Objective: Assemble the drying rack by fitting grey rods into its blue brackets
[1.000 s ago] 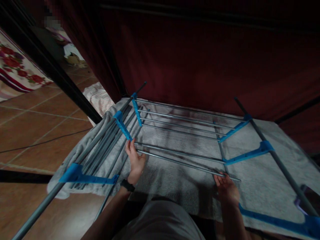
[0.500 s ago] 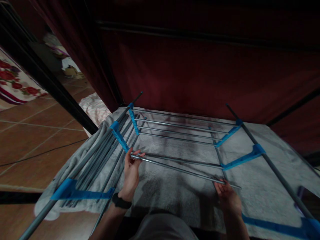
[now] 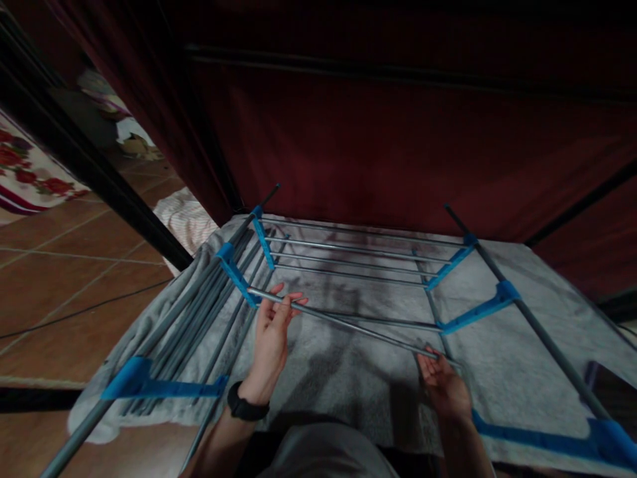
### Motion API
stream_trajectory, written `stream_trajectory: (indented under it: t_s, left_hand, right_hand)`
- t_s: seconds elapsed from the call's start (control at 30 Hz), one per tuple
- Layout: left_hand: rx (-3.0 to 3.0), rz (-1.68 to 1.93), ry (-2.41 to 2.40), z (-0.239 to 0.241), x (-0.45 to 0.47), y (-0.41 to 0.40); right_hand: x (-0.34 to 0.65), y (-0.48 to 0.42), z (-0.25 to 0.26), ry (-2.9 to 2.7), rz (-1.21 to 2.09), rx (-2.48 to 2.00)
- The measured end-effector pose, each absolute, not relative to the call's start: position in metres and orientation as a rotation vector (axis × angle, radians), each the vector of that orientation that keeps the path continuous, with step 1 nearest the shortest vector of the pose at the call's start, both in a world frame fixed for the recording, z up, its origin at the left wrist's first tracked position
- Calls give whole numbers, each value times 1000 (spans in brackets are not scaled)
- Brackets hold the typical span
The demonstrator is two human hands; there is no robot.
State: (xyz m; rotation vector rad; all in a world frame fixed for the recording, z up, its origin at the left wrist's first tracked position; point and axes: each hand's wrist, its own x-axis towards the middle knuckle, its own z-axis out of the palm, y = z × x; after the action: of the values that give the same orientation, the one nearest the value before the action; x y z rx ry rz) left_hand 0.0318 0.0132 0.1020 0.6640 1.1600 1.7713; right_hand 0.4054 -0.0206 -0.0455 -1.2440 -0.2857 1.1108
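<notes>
Grey cloth [image 3: 338, 382], laid out under the whole rack, its surface rumpled towards your left.

Nearest you: two blue end brackets, one at left [image 3: 174, 388], one at right [image 3: 537, 438], with no bar visible between them.

Left hand [image 3: 271, 335]: yours, watch [image 3: 247, 401] on the wrist; thumb and fingers pinch the loose rod, some fingertips spread beyond it.

Right hand [image 3: 445, 388]: yours, lower; fingers curled on the rod near its right end, the thumb's exact place hard to make out.

Loose rod [image 3: 388, 338]: one, slim, metal, slanting between your hands, left end higher in view and just beside the middle left bracket [image 3: 235, 273]; whether it touches, you cannot tell. Handling, as judged: sight along the rod and square its left end to the bracket before you push; let your left fingers guide near the tip while your right hand carries the weight and presses lengthwise, without bending.

Middle right bracket [image 3: 478, 312]: one, meeting a fixed bar [image 3: 388, 322]. Mind that bar; the rod crosses close over it in view and could knock it.

Far bars [image 3: 348, 247]: four, spanning the back brackets.

Dark red panel [image 3: 373, 153]: behind all.
</notes>
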Motion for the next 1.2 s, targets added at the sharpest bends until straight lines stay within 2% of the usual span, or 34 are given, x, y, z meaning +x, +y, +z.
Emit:
stream_trajectory:
  t_s: [0.37,1.2]
  left_hand:
    - [761,1667,1101,109,58,9]
    - [499,1588,1170,73,48,10]
  right_hand:
    - [393,-18,-33,-73,1190,-1216]
    - [394,-18,-19,52,1228,-1133]
